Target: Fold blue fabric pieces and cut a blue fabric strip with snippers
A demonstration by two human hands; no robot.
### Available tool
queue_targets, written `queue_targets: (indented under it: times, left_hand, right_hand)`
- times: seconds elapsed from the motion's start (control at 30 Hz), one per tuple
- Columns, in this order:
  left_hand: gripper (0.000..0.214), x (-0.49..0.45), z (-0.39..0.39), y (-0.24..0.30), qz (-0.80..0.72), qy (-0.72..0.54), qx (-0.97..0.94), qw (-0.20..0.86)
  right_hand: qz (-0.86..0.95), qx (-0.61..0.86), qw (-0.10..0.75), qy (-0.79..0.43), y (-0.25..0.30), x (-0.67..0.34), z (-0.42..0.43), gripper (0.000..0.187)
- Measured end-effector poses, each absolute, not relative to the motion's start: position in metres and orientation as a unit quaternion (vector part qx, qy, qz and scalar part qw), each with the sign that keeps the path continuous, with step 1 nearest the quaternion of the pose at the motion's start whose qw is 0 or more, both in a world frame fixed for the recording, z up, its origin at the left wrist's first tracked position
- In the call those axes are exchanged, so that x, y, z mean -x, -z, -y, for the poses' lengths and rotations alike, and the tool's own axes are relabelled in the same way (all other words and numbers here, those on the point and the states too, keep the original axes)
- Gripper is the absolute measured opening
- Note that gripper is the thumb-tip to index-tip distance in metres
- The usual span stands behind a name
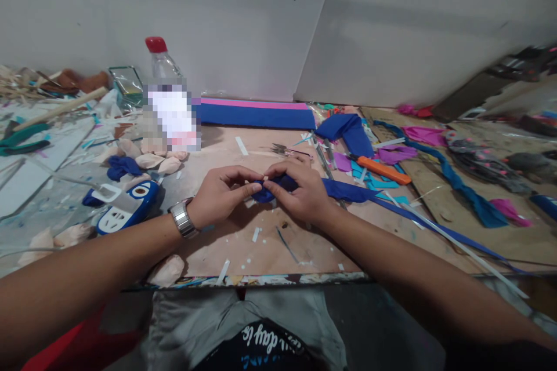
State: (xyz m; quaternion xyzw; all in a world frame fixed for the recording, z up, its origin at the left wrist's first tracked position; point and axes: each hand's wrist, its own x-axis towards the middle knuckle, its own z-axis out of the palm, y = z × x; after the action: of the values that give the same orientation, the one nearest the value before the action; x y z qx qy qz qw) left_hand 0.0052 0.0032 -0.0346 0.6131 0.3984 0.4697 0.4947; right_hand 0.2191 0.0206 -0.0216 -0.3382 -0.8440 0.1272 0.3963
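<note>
Both of my hands meet over the middle of the brown worktop [270, 249]. My left hand [220, 194], with a metal watch at the wrist, pinches one end of a small roll of dark blue fabric [278, 187]. My right hand [300, 188] is curled over the same roll, fingers closed on it. From under my right hand a long blue fabric strip [391, 206] trails off to the right across the table. Small scissors [285, 151] lie just beyond my hands.
A red-capped plastic bottle [167, 98] stands at the back left, a blue and pink fabric bar [256, 113] behind it. An orange cutter [383, 170], purple and cyan scraps, pale fabric petals [150, 160] and a blue-white power strip [124, 208] lie around.
</note>
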Motion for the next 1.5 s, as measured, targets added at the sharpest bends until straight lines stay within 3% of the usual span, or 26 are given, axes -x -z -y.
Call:
queue_targets:
  times: [0.2,0.63,0.93,1.2,1.5]
  left_hand:
    - [0.033,-0.006,-0.006,0.039,-0.356,-0.484,-0.593,0.536]
    - [0.039,-0.002,0.003,0.036,-0.391,-0.430,-0.730,0.359]
    - [0.051,-0.002,0.005,0.038,-0.367,-0.415,-0.771,0.315]
    - [0.046,-0.003,0.004,0.037,-0.367,-0.427,-0.752,0.343]
    - [0.036,-0.001,-0.001,0.038,-0.353,-0.479,-0.753,0.282]
  right_hand:
    - [0.850,0.338,0.385,-0.125,0.021,-0.221,-0.021,0.005]
    - [0.868,0.319,0.359,-0.129,0.025,-0.221,-0.026,0.008]
    - [0.874,0.304,0.361,-0.111,0.026,-0.221,-0.025,0.012]
    - [0.875,0.295,0.375,-0.082,0.021,-0.221,-0.023,0.009]
    - [0.868,0.287,0.397,-0.081,0.022,-0.221,-0.024,0.010]
